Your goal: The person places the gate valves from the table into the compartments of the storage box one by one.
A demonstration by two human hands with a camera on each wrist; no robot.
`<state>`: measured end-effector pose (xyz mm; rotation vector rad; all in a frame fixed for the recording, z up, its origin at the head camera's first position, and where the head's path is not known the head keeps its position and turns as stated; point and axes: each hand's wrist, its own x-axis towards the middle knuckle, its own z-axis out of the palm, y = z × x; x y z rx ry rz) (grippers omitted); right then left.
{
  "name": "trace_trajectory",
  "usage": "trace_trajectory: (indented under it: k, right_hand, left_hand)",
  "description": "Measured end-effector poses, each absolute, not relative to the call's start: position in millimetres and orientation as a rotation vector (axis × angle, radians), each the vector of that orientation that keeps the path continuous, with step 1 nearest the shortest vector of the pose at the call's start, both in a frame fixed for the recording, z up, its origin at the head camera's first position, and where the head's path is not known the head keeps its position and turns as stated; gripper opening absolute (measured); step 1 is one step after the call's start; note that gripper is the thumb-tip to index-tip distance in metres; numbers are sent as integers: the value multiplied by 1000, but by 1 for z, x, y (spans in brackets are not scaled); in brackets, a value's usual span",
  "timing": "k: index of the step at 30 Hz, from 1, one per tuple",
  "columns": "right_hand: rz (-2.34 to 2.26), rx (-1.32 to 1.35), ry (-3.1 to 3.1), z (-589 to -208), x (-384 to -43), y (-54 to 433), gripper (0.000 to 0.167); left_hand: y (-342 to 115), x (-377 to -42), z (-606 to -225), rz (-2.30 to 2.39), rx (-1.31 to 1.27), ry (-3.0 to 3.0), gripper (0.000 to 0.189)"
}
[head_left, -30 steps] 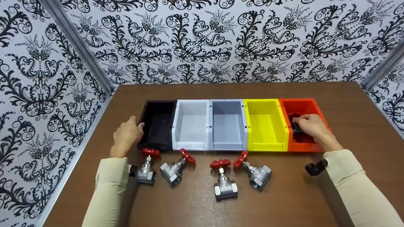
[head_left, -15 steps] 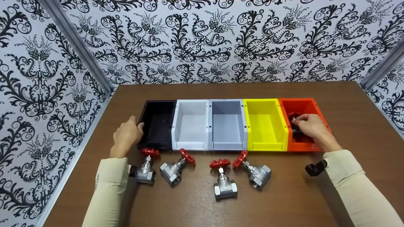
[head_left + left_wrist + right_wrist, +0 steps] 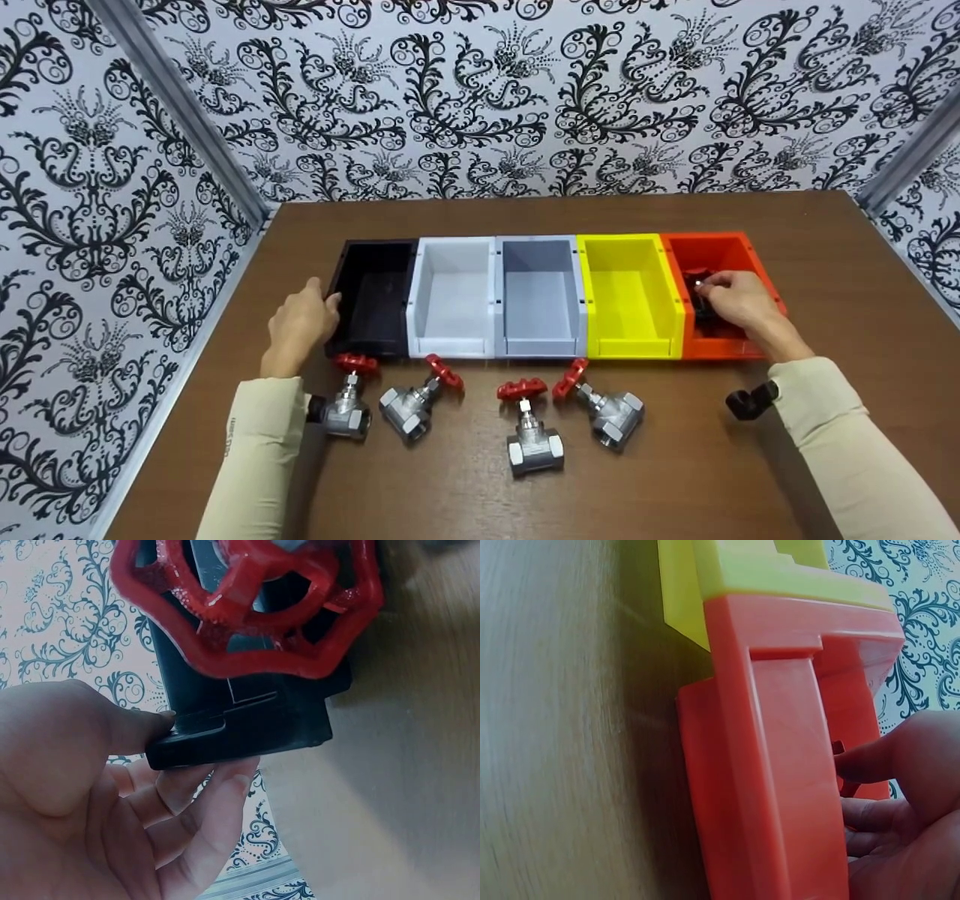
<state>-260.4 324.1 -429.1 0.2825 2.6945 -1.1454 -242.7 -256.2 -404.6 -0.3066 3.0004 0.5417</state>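
My left hand [image 3: 301, 321] holds the left wall of the black bin [image 3: 373, 351]; in the left wrist view the thumb lies on one side of its edge and the fingers on the other. At the far right, my right hand [image 3: 744, 301] reaches into the orange-red bin [image 3: 724, 349] and pinches a valve [image 3: 699, 283] with a red handwheel at its bright stem. Most of that valve is dark in shadow or hidden by the hand. In the right wrist view, the bin's front wall [image 3: 799, 757] covers the fingertips.
White [image 3: 454, 346], grey [image 3: 541, 347] and yellow bins [image 3: 630, 349] stand in a row between the outer two. Several metal valves with red handwheels, such as a middle valve [image 3: 535, 450], lie on the brown table [image 3: 450, 502] before them. A patterned wall [image 3: 480, 97] rises behind.
The valve inside the orange-red bin has shifted slightly under the right hand's fingers. My left hand stays at the black bin, and the valves on the table have not moved.
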Motion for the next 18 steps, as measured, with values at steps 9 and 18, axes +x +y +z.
trace_trajectory:
  k: [9,18]
  right_hand:
    - [-1146,251,2664,-428,-256,325,52]
    - [-1104,190,2687,-428,-253,327,55]
  left_hand:
    - [-256,-242,-406,546,-301,3009,46]
    - [-256,-242,-406,550,-277,3021,46]
